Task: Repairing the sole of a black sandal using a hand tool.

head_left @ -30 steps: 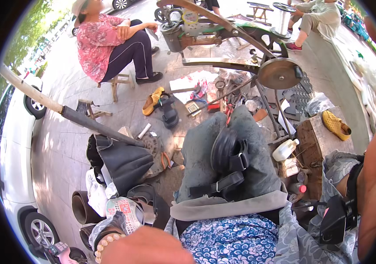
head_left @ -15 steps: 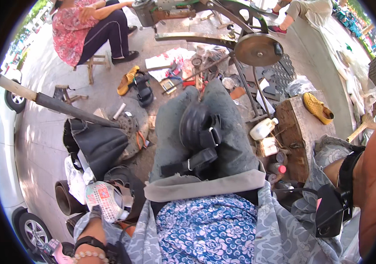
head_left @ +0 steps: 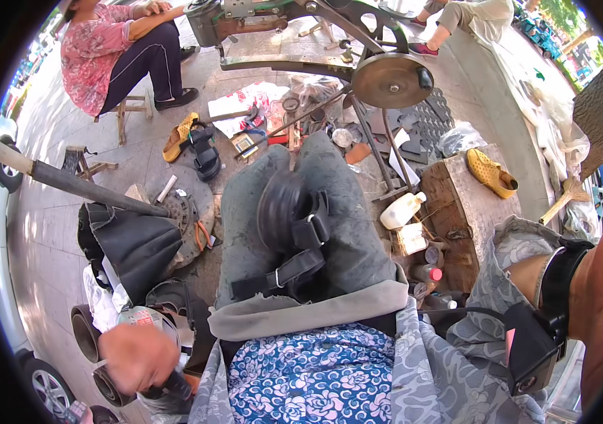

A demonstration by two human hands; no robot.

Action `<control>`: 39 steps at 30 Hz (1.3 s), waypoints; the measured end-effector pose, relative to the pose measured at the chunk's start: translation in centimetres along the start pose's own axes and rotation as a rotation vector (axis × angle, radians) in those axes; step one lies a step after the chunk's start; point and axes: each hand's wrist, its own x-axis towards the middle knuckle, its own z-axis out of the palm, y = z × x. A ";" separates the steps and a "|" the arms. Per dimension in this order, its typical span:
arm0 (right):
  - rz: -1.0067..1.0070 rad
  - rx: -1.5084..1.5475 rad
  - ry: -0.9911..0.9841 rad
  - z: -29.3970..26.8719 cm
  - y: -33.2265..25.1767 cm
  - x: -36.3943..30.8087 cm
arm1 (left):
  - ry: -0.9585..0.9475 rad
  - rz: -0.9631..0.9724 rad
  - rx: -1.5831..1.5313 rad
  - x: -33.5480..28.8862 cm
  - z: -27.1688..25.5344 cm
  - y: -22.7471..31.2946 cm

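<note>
On the dark apron (head_left: 245,226) over my knees lies a black sandal (head_left: 284,212) with its straps toward me; neither hand touches it. Low on the left is my left hand (head_left: 137,357), smeared by motion, so its fingers cannot be read. It partly covers a pale rounded thing with red print (head_left: 142,316), beside a black leather-like piece. At the right edge my right forearm (head_left: 601,290) is raised, and the hand itself is out of view.
A hand-cranked machine with a round wheel (head_left: 393,79) stands ahead. A yellow clog (head_left: 491,173) sits on a wooden box (head_left: 450,212); near it is a white bottle (head_left: 404,210). A thick pole (head_left: 82,182) crosses the left. A seated person (head_left: 100,53) is at far left.
My left hand has lifted in front of the pale printed thing and turned. The view has shifted, so the scene sits further left. The sandal stays on my lap.
</note>
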 end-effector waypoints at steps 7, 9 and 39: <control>0.105 0.089 -0.013 10.0 0.8 4.5 | 0.286 -0.111 1.145 2.2 -4.6 -7.3; 0.097 0.141 -0.021 6.5 2.6 2.1 | 0.281 -0.217 1.141 3.1 -5.2 -7.9; 0.621 0.403 -0.246 21.5 4.1 -9.4 | 0.060 -0.379 1.677 6.2 -6.3 -6.8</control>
